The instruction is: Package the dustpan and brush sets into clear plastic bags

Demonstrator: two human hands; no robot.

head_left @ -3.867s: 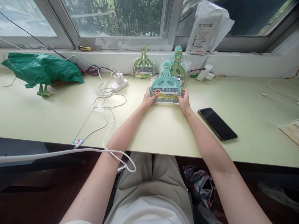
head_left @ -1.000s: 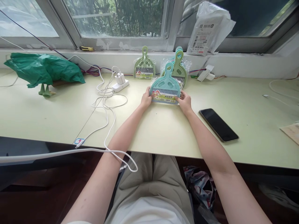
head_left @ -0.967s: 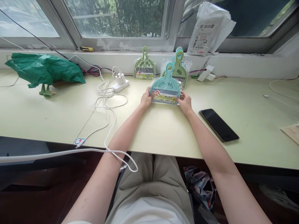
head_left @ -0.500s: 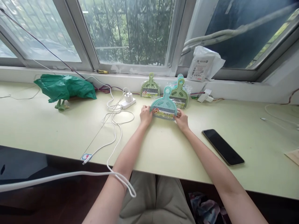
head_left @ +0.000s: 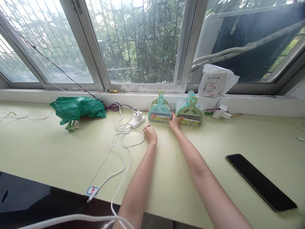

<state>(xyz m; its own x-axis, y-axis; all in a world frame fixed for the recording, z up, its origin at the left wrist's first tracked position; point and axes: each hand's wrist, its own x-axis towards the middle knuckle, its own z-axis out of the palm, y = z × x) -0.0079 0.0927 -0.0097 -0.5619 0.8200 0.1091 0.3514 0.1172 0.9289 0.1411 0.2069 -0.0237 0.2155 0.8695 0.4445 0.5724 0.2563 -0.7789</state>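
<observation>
A packaged teal mini dustpan set (head_left: 159,112) stands against the wall under the window, in front of a light green one (head_left: 161,94). My right hand (head_left: 174,122) grips its lower right corner. My left hand (head_left: 150,134) rests on the pale green table (head_left: 59,152) a little in front of the pack, fingers loosely curled, holding nothing. A stack of several more packaged dustpan sets (head_left: 190,110) leans on the wall just right of my right hand.
White charger and cables (head_left: 133,127) lie left of my hands. A green plastic bag (head_left: 77,108) sits farther left. A black phone (head_left: 261,182) lies at the right. A white parcel (head_left: 215,80) and a screwdriver (head_left: 112,91) rest on the windowsill.
The teal dustpan pack went from both hands at mid-table back to the wall, in front of the light green one. My left hand let go and now rests on the table. The view tilted up.
</observation>
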